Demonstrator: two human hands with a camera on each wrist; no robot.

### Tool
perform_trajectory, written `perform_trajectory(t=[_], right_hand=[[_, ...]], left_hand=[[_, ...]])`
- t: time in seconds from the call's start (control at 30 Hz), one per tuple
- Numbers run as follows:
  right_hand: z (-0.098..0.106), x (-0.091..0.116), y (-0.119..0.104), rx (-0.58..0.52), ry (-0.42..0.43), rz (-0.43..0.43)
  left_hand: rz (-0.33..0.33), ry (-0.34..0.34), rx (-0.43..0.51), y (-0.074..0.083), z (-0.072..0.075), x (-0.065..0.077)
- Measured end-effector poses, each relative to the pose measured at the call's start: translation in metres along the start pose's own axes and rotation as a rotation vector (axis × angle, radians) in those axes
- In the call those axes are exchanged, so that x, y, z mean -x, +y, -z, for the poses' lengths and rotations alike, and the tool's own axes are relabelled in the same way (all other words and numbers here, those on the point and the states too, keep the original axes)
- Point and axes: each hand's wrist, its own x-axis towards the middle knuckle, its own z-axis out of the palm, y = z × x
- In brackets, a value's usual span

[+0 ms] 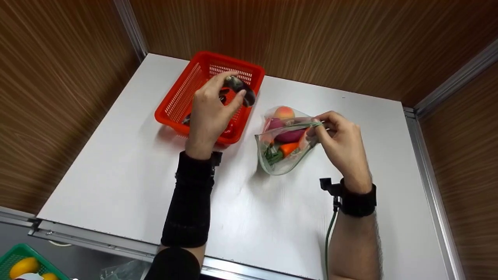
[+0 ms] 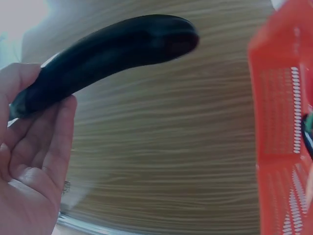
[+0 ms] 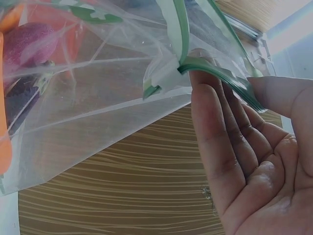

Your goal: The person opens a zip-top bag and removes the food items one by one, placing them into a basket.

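My left hand (image 1: pixel 210 107) pinches a dark purple eggplant (image 1: pixel 248 95) by its stem end, between thumb and fingers, above the red basket. In the left wrist view the eggplant (image 2: pixel 117 51) stretches out past the fingertips. With thumb and fingers, my right hand (image 1: pixel 344 142) grips one corner of the clear zip bag (image 1: pixel 268 168) by its green closure strip. The bag's mouth gapes. Inside it are an orange carrot (image 1: pixel 288 149) with a green top, a peach (image 1: pixel 284 112) and purple produce (image 1: pixel 291 136), partly blurred by the plastic.
The red plastic basket (image 1: pixel 233 61) stands at the back left of the white table (image 1: pixel 116 175), holding some dark and red items. Wood-grain panels (image 1: pixel 311 42) enclose the back and sides. Below the front edge, at left, are a green basket (image 1: pixel 48 262) with yellow fruit and clear plastic (image 1: pixel 124 270).
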Motion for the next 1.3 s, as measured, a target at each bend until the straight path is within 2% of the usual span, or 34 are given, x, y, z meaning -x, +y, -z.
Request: perform_trajectory(t=[0.17, 0.37, 0.67, 0.93, 1.1, 1.2, 1.3], right_hand=[[0.000, -0.001, 0.001, -0.017, 0.001, 0.018], [0.000, -0.001, 0.002, -0.011, -0.007, 0.013], [0.000, -0.002, 0.002, -0.029, -0.010, 0.022], [0.002, -0.001, 0.003, -0.015, -0.012, 0.010], [0.003, 0.001, 0.004, -0.021, -0.008, 0.011], [0.003, 0.000, 0.004, -0.023, -0.005, 0.018], [0.002, -0.001, 0.004, -0.016, 0.000, 0.020]], left_hand=[[0.115, -0.060, -0.042, -0.021, -0.003, -0.006], [0.205, -0.119, -0.098, -0.044, -0.007, -0.010], [0.338, -0.223, -0.106, -0.059, -0.006, -0.011], [0.380, -0.312, -0.180, -0.068, -0.011, -0.010], [0.408, -0.353, -0.178, -0.079, -0.011, -0.009], [0.427, -0.378, -0.159, -0.087, -0.011, -0.013], [0.416, -0.419, -0.172, -0.096, -0.011, -0.020]])
